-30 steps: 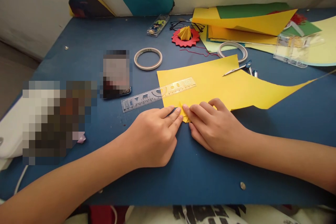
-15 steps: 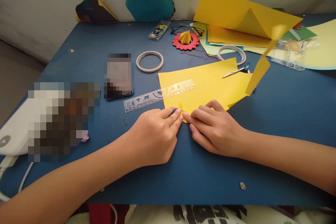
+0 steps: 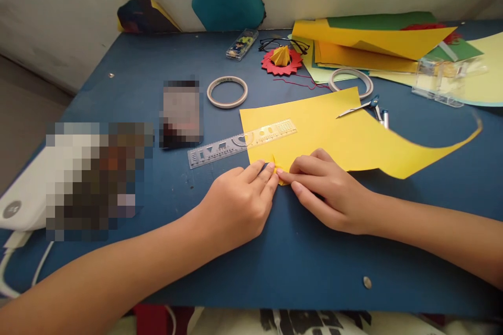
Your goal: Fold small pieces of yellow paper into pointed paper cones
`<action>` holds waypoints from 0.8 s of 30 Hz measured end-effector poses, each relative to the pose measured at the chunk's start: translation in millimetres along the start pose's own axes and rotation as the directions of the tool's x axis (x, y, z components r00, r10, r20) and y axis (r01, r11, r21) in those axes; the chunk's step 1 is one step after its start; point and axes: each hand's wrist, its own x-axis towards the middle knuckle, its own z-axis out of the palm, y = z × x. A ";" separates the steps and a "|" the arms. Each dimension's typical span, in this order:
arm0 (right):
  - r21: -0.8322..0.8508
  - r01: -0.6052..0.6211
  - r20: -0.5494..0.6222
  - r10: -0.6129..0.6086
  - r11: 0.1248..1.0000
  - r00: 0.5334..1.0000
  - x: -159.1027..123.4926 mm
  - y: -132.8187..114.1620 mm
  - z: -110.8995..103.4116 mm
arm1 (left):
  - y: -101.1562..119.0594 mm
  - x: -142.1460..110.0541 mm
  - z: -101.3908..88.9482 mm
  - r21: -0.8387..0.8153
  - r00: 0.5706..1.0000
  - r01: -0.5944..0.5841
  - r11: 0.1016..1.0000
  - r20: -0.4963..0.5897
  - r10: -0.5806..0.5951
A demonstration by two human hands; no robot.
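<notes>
My left hand (image 3: 243, 196) has its fingers closed on a small folded piece of yellow paper (image 3: 282, 182), mostly hidden under the fingertips. From the other side, my right hand (image 3: 332, 191) presses the piece with its index finger, the other fingers curled. Just beyond lies a large sheet of yellow paper (image 3: 314, 141), its right end curling up off the desk. A clear plastic ruler (image 3: 216, 151) rests partly over the sheet's left edge. Scissors (image 3: 356, 110) lie partly over its far right side, beside a small glue-stick-like tube (image 3: 385, 118).
Two rolls of tape (image 3: 227, 105) (image 3: 369, 91) lie farther back. Behind them are a red and yellow paper ornament (image 3: 282, 57), glasses (image 3: 264, 42) and stacked coloured paper (image 3: 353, 55). A blurred-out phone-like object (image 3: 181, 115) and a white device with a cable (image 3: 23, 193) occupy the left.
The large sheet's right end has swung down and out to the right from its raised position. The raised yellow sheet at the back has sunk lower. Both hands stay at the folded piece.
</notes>
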 end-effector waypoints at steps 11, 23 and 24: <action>0.077 -0.034 0.004 0.034 0.996 0.999 1.3 0.9 -1.3 | -1.7 1.4 -3.9 -0.051 1.000 0.009 0.999 0.031 -0.008; -0.319 0.051 -0.127 -0.096 0.946 0.987 0.6 -2.7 5.4 | 1.2 0.9 -2.2 -0.045 0.998 0.043 0.998 0.041 -0.041; -0.329 0.060 -0.109 -0.101 0.942 0.989 1.1 -2.4 5.3 | 1.5 0.6 -2.2 -0.047 0.998 0.042 0.998 0.041 -0.040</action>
